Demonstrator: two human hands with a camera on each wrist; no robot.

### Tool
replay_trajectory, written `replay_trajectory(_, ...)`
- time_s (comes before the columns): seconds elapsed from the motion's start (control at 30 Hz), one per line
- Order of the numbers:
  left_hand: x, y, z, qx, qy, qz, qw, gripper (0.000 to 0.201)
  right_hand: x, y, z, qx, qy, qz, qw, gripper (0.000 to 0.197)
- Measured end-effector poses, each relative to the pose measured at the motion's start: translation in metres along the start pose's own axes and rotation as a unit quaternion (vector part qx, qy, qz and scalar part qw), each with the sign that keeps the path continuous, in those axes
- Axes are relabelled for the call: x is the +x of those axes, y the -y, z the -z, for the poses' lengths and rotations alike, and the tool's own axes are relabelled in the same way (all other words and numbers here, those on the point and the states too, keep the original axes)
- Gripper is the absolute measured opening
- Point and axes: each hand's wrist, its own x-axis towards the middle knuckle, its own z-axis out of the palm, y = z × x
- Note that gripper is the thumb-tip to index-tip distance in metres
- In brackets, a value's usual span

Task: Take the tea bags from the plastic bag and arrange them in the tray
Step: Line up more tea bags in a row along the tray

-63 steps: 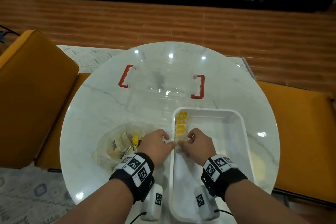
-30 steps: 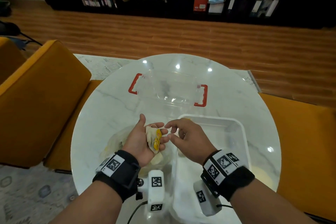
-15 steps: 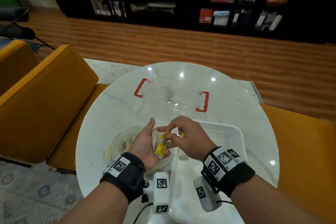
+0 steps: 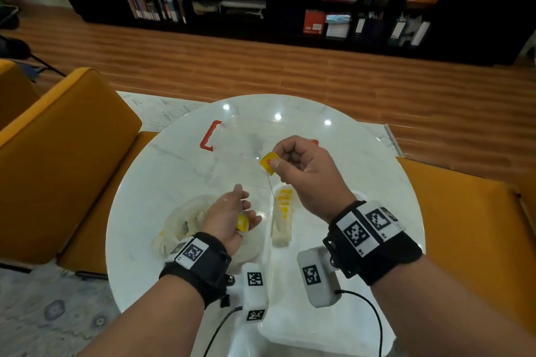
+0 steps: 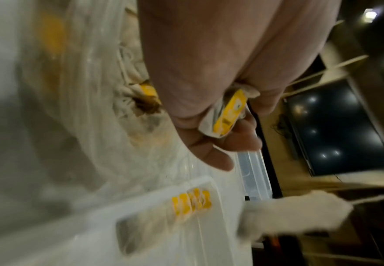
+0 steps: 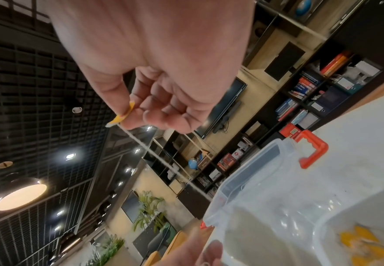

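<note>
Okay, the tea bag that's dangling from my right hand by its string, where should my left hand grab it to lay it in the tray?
Judging from the pictures, take the dangling tea bag by its pouch body, across the flat faces, coming from the left. The right hand pinches only the yellow tag, so the pouch swings free on the string. The left hand already holds another tea bag; use spare fingertips.

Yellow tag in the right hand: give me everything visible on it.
The tag is a small square of yellow paper or card with a faint red mark on its face. The right hand pinches it between thumb and forefinger, raised above the table with one corner pointing down. A thin pale string runs from its lower edge down toward the tray; the string's far end cannot be made out. In the right wrist view the tag shows edge-on, slightly bent.
</note>
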Motion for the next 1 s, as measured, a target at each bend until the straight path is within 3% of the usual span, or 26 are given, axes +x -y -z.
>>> replay_trajectory(0.07,-0.001,-0.007,0.007,0.093,0.017,-0.096,0.991,0.035,0.002,0.003,0.002,-0.001,-0.010,0.005,1.000,0.005)
replay_trajectory(0.13,-0.004,-0.018,0.014,0.228,0.046,-0.181,0.956,0.024,0.004,0.006,0.004,-0.004,-0.021,0.007,1.000,0.003)
replay_trajectory(0.17,-0.005,-0.023,0.015,0.283,0.063,-0.203,0.935,0.021,0.005,0.007,0.005,-0.004,-0.024,0.009,1.000,0.002)
replay_trajectory(0.23,-0.006,-0.030,0.014,0.353,0.092,-0.218,0.905,0.039,0.006,0.009,0.005,-0.009,-0.027,0.012,1.000,0.002)
replay_trajectory(0.33,-0.008,-0.036,0.004,0.464,0.062,-0.255,0.846,0.060,0.008,0.011,0.004,-0.014,-0.032,0.015,0.999,0.002)
replay_trajectory(0.4,-0.009,-0.037,0.000,0.520,0.051,-0.280,0.805,0.057,0.009,0.012,0.003,-0.011,-0.034,0.017,0.999,0.003)
replay_trajectory(0.43,-0.009,-0.036,-0.002,0.534,0.054,-0.287,0.794,0.046,0.008,0.012,0.003,-0.008,-0.033,0.016,0.999,0.003)
replay_trajectory(0.5,-0.009,-0.033,-0.002,0.525,0.067,-0.288,0.798,0.015,0.007,0.011,0.005,-0.003,-0.033,0.015,0.999,0.004)
replay_trajectory(0.6,-0.007,-0.026,0.001,0.489,0.089,-0.254,0.830,0.010,0.005,0.008,0.009,-0.001,-0.039,0.012,0.999,0.011)
replay_trajectory(0.67,-0.006,-0.024,0.000,0.485,0.096,-0.247,0.834,0.007,0.003,0.008,0.011,0.007,-0.045,0.008,0.999,0.015)
replay_trajectory(0.8,-0.005,-0.018,-0.004,0.481,0.099,-0.262,0.831,0.026,0.001,0.012,0.014,0.023,-0.051,0.011,0.998,0.017)
replay_trajectory(0.93,-0.006,-0.013,-0.015,0.485,0.086,-0.300,0.817,0.025,0.002,0.016,0.018,0.033,-0.053,0.015,0.998,0.012)
replay_trajectory(1.0,-0.004,-0.012,-0.020,0.488,0.080,-0.306,0.814,0.043,0.002,0.018,0.020,0.042,-0.054,0.012,0.998,0.007)
